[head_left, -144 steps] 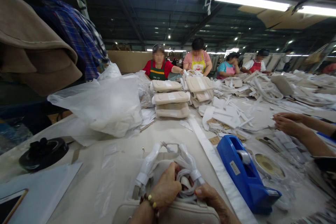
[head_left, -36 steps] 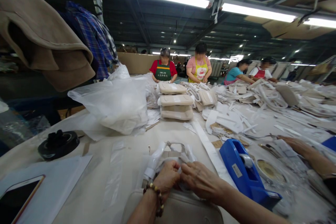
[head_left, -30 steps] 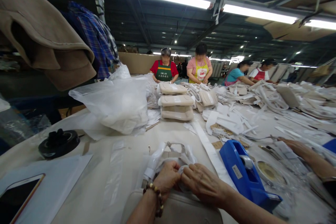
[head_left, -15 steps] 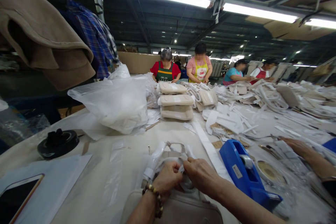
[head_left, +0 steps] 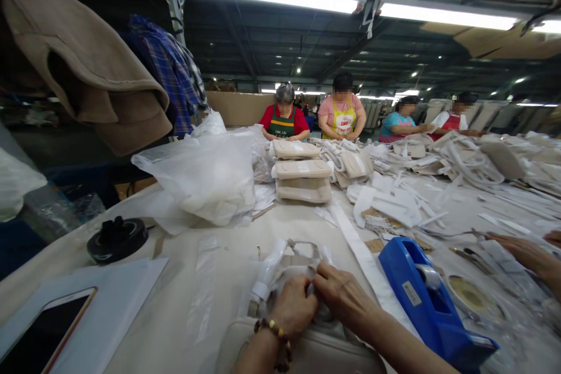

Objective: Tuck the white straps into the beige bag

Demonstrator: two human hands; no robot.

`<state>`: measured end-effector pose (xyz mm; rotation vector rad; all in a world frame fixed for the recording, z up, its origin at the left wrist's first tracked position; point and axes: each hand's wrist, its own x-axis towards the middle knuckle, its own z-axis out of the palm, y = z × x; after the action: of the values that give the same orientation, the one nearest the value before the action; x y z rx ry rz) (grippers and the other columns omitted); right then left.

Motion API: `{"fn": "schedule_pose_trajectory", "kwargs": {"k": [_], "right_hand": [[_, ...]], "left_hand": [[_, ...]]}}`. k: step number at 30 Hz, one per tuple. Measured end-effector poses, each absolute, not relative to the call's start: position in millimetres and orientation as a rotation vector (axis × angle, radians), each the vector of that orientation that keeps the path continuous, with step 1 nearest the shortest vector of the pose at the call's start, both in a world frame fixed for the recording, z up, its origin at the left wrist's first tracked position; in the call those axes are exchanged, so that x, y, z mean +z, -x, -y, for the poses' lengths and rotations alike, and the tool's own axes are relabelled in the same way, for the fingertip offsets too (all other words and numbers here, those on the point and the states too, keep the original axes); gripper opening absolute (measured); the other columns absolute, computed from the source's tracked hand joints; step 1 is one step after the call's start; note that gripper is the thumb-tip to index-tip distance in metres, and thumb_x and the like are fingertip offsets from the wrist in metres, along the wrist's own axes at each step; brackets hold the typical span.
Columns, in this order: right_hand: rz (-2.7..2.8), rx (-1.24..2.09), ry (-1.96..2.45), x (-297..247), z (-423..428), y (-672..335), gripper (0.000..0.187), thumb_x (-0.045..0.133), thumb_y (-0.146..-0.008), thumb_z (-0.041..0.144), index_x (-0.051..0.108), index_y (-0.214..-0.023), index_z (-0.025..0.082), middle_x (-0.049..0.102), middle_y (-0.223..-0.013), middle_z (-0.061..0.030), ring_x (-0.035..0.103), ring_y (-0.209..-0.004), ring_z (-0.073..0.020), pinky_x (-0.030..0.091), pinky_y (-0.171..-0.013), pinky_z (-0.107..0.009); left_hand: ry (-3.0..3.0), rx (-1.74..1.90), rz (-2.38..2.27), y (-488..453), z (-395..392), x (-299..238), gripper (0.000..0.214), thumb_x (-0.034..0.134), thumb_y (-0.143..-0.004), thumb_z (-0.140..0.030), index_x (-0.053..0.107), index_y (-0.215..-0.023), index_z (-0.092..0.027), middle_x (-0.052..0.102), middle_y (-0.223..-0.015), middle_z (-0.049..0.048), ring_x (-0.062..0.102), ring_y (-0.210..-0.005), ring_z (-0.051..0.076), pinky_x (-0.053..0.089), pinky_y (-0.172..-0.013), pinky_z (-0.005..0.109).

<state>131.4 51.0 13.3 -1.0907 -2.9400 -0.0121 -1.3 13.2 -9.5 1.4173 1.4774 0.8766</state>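
Note:
A beige handbag lies on the table in front of me, its lower part cut off by the picture's bottom edge. Its strap is covered in whitish, see-through wrapping and loops out above the bag. My left hand, with a bead bracelet at the wrist, is closed over the wrapped strap. Close against it, my right hand pinches at the same spot from the right. The fingertips nearly meet, and exactly what lies between them is partly hidden.
A blue tape dispenser stands right of my hands. To the left lie a phone on white sheets and a black round object. Beyond are a plastic bag, stacked beige bags and a co-worker's hand. Several people work behind.
The view has swung slightly left, so everything sits further right. My fingers have shifted a little on the wrapped strap, the left hand more curled. Another hand shows at the right edge.

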Motion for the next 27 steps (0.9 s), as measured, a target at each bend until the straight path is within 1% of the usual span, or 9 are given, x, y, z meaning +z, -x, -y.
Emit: {"fn": "schedule_pose_trajectory", "kwargs": {"k": [3,5,7,10,13,17,22,24,27], "right_hand": [[2.917,0.040,1.096,16.3,-50.8,-131.7,0.018,0.049,-0.083,0.004,0.063,-0.084,0.016,0.062,-0.085,-0.0056,0.061,-0.073,-0.0152,0.042,-0.061,-0.023],[2.906,0.079,1.116,19.3,-48.4,-130.9,0.020,0.048,-0.082,0.003,0.064,-0.083,0.016,0.063,-0.084,-0.0051,0.060,-0.072,-0.0146,0.040,-0.061,-0.022],[2.898,0.112,1.155,23.2,-44.5,-128.4,0.024,0.045,-0.081,0.000,0.064,-0.082,0.015,0.063,-0.084,-0.0063,0.061,-0.073,-0.0156,0.040,-0.061,-0.023],[2.871,0.139,1.236,32.6,-34.5,-120.5,0.030,0.040,-0.079,-0.002,0.065,-0.085,0.013,0.064,-0.086,-0.0100,0.062,-0.077,-0.0190,0.041,-0.064,-0.026],[2.809,0.184,1.298,42.6,-18.4,-109.7,0.033,0.038,-0.076,-0.003,0.064,-0.088,0.014,0.063,-0.092,-0.0116,0.060,-0.084,-0.0217,0.042,-0.070,-0.029],[2.755,0.416,1.323,36.8,0.8,-98.2,0.030,0.039,-0.078,0.001,0.062,-0.090,0.017,0.064,-0.095,-0.0099,0.059,-0.088,-0.0223,0.042,-0.074,-0.031],[2.583,0.810,1.391,13.3,-5.8,-93.4,0.024,0.037,-0.089,0.016,0.059,-0.099,0.012,0.066,-0.097,-0.0142,0.062,-0.091,-0.0246,0.044,-0.076,-0.033],[2.532,0.903,1.380,11.6,-14.5,-89.9,0.024,0.040,-0.089,0.021,0.058,-0.099,0.010,0.067,-0.098,-0.0158,0.062,-0.093,-0.0254,0.045,-0.079,-0.034],[2.517,0.973,1.348,14.8,-24.0,-79.7,0.024,0.045,-0.085,0.017,0.056,-0.105,0.009,0.066,-0.104,-0.0151,0.062,-0.098,-0.0224,0.046,-0.084,-0.030]], "left_hand": [[-1.568,0.882,-1.623,9.1,0.6,5.6,0.023,0.044,-0.079,-0.023,0.063,-0.085,-0.011,0.064,-0.090,0.0143,0.056,-0.091,0.027,0.040,-0.088,0.041],[-1.675,0.905,-1.856,19.8,12.9,15.1,0.032,0.041,-0.082,-0.020,0.057,-0.106,-0.008,0.056,-0.117,0.0182,0.046,-0.114,0.029,0.030,-0.101,0.042],[-1.733,0.829,-2.225,33.2,22.9,20.7,0.037,0.042,-0.082,-0.018,0.050,-0.116,-0.007,0.047,-0.128,0.0194,0.036,-0.125,0.030,0.026,-0.103,0.045],[-1.586,0.556,-2.391,51.4,26.4,19.1,0.029,0.046,-0.080,-0.025,0.054,-0.103,-0.010,0.059,-0.108,0.0177,0.053,-0.105,0.032,0.039,-0.085,0.042],[-1.446,0.478,-2.215,61.2,18.9,11.7,0.016,0.048,-0.076,-0.026,0.055,-0.084,-0.014,0.064,-0.083,0.0130,0.060,-0.080,0.027,0.040,-0.069,0.034],[-1.378,0.599,-2.152,66.2,11.1,6.8,0.014,0.048,-0.071,-0.019,0.053,-0.082,-0.013,0.064,-0.082,0.0117,0.058,-0.077,0.023,0.038,-0.065,0.029],[-1.314,0.760,-1.957,72.0,14.5,2.7,0.017,0.045,-0.073,-0.022,0.051,-0.086,-0.014,0.062,-0.083,0.0057,0.057,-0.074,0.017,0.040,-0.064,0.025],[-1.314,0.786,-1.889,72.1,16.3,-0.5,0.013,0.043,-0.075,-0.023,0.050,-0.082,-0.015,0.061,-0.077,0.0033,0.055,-0.070,0.015,0.041,-0.062,0.024],[-1.338,0.792,-1.833,69.1,18.0,-5.6,0.009,0.041,-0.077,-0.023,0.047,-0.078,-0.017,0.058,-0.073,0.0010,0.054,-0.069,0.014,0.040,-0.061,0.023]]}}
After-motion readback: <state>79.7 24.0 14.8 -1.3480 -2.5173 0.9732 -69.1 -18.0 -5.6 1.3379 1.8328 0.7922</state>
